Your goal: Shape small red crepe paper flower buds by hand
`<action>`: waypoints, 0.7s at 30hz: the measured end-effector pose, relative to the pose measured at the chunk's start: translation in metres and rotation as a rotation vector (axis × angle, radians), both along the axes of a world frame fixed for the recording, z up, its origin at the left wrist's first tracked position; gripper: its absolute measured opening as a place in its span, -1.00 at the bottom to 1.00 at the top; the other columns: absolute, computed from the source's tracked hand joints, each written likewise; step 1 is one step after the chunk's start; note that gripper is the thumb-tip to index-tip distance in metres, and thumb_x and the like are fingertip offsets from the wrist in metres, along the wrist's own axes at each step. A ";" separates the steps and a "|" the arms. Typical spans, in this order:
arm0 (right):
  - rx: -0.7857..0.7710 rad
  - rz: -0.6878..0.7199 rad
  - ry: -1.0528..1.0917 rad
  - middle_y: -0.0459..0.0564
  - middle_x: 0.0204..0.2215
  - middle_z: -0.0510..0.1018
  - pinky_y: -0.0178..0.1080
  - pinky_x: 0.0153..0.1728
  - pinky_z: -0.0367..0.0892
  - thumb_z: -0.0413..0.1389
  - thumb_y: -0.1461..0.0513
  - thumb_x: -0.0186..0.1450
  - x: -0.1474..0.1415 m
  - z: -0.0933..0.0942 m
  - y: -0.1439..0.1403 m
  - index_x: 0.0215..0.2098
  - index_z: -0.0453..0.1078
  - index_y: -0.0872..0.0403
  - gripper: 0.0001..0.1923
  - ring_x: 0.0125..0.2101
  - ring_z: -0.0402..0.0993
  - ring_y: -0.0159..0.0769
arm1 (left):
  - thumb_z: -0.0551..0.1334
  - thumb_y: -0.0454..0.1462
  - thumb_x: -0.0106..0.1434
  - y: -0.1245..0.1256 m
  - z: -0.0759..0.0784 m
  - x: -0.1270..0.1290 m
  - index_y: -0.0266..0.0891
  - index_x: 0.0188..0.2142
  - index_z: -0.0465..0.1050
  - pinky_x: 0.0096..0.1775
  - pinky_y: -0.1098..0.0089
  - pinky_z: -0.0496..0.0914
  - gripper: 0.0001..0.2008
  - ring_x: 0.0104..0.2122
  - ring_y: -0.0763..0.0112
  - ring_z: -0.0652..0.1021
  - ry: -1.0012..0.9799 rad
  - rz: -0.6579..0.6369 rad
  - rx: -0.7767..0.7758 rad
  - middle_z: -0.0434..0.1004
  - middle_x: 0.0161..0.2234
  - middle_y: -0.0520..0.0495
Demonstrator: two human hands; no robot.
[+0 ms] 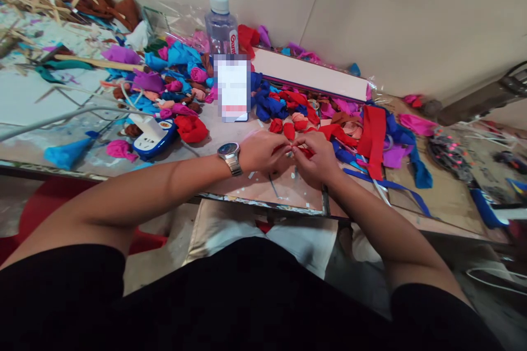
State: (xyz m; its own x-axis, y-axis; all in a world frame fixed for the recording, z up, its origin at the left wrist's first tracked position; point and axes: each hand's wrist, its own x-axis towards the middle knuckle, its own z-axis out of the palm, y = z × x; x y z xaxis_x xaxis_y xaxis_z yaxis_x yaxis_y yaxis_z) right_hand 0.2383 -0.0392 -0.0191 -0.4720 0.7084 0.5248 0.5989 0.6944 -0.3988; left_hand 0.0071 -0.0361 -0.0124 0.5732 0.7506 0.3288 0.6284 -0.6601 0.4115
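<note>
My left hand (265, 152), with a metal watch on its wrist, is closed in a pinch above the table's front edge. Its fingertips meet those of my right hand (315, 156), also pinched. Between them shows a small piece of red crepe paper (303, 152) with a tiny pale bit at the fingertips; the fingers hide most of it. Just beyond lie several crumpled red, peach and blue crepe-paper pieces (269, 105). A wide red strip (371, 142) lies to the right of my right hand.
Behind my hands a phone (233, 88) leans on a plastic bottle (222, 27). A long white box (308, 72) lies at the back. Left are a power strip (154, 140), a cable and green-handled pliers (61, 66). Thin wooden sticks (37, 0) pile at far left.
</note>
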 end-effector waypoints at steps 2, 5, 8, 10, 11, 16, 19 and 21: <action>-0.002 0.006 0.011 0.00 -0.30 0.71 -0.01 -0.10 0.39 0.17 0.11 0.45 0.001 -0.001 0.001 -0.23 0.52 -0.05 -0.86 -0.23 0.59 -0.09 | 0.10 -0.06 0.55 0.002 -0.002 -0.001 -0.17 -0.05 0.71 -0.28 0.27 0.30 -0.59 -0.31 0.23 0.66 -0.008 -0.008 -0.006 0.76 -0.24 -0.16; -0.010 0.015 0.034 -0.02 -0.32 0.71 -0.04 -0.13 0.39 0.17 0.12 0.45 0.001 -0.004 0.001 -0.24 0.52 -0.05 -0.86 -0.26 0.59 -0.12 | 0.14 -0.08 0.55 0.005 -0.004 -0.001 -0.14 -0.02 0.71 -0.27 0.29 0.31 -0.63 -0.30 0.26 0.67 -0.015 -0.039 -0.022 0.78 -0.20 -0.14; -0.025 0.020 0.033 -0.03 -0.34 0.69 -0.06 -0.15 0.37 0.16 0.15 0.44 0.001 -0.004 0.001 -0.26 0.51 -0.04 -0.87 -0.27 0.58 -0.14 | 0.15 -0.09 0.55 0.006 -0.005 -0.001 -0.13 -0.02 0.72 -0.28 0.31 0.31 -0.65 -0.28 0.27 0.67 0.009 -0.063 -0.016 0.78 -0.18 -0.13; -0.028 0.017 0.019 -0.02 -0.35 0.67 -0.06 -0.16 0.35 0.16 0.15 0.43 0.000 -0.004 0.001 -0.28 0.50 -0.03 -0.87 -0.29 0.56 -0.14 | 0.16 -0.08 0.56 0.005 -0.004 -0.001 -0.13 -0.04 0.72 -0.28 0.32 0.31 -0.64 -0.27 0.27 0.67 0.024 -0.064 -0.002 0.78 -0.19 -0.13; -0.025 0.018 0.012 -0.02 -0.36 0.67 -0.06 -0.16 0.34 0.16 0.16 0.43 0.000 -0.004 0.001 -0.28 0.49 -0.03 -0.87 -0.30 0.55 -0.14 | 0.16 -0.07 0.55 0.004 -0.003 -0.001 -0.14 -0.04 0.72 -0.28 0.32 0.31 -0.65 -0.28 0.27 0.67 0.028 -0.060 0.002 0.77 -0.20 -0.13; -0.017 0.023 0.000 -0.01 -0.37 0.66 -0.05 -0.15 0.34 0.15 0.17 0.43 0.000 -0.002 0.002 -0.32 0.46 -0.02 -0.85 -0.30 0.55 -0.14 | 0.18 -0.10 0.53 0.002 -0.001 -0.001 -0.14 -0.01 0.70 -0.25 0.31 0.34 -0.67 -0.26 0.25 0.68 0.015 -0.042 -0.012 0.78 -0.16 -0.13; -0.008 0.015 0.011 -0.01 -0.34 0.69 -0.03 -0.11 0.36 0.18 0.14 0.43 0.001 -0.001 0.002 -0.27 0.49 -0.03 -0.87 -0.26 0.57 -0.12 | 0.17 -0.09 0.53 0.003 -0.002 -0.001 -0.15 -0.01 0.71 -0.25 0.30 0.33 -0.66 -0.27 0.24 0.68 0.003 -0.027 -0.014 0.78 -0.17 -0.15; -0.002 0.017 0.012 0.00 -0.30 0.71 -0.02 -0.08 0.38 0.18 0.11 0.44 0.002 0.000 0.001 -0.23 0.51 -0.04 -0.87 -0.23 0.59 -0.10 | 0.16 -0.07 0.54 0.005 -0.003 -0.001 -0.14 -0.03 0.71 -0.27 0.31 0.32 -0.65 -0.29 0.26 0.67 -0.005 -0.022 -0.013 0.77 -0.21 -0.14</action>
